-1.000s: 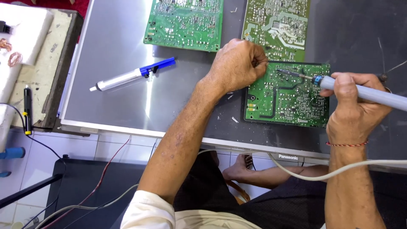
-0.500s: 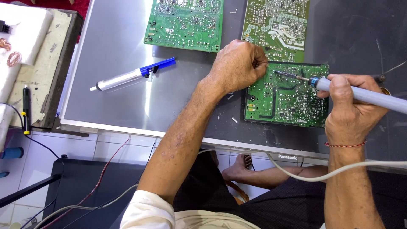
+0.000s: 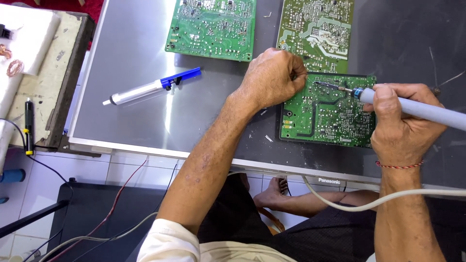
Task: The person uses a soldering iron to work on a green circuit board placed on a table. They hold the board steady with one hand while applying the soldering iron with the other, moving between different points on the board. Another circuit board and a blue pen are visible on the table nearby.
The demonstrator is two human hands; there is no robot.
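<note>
My right hand grips a grey soldering iron like a pen; its metal tip rests on the upper part of a green circuit board lying on a grey metal panel. My left hand rests closed at the board's top left corner, fingertips pinched near the iron's tip; what they pinch is hidden. A white cord runs from the iron across my lap.
Two more green circuit boards lie farther back, one at centre, one to its right. A white and blue desoldering pump lies left of my forearm. A wooden block, a black pen-like probe and wires sit at left.
My right hand has drawn the soldering iron slightly left and its tip has moved further onto the board. The left hand has stayed at the board's corner.
</note>
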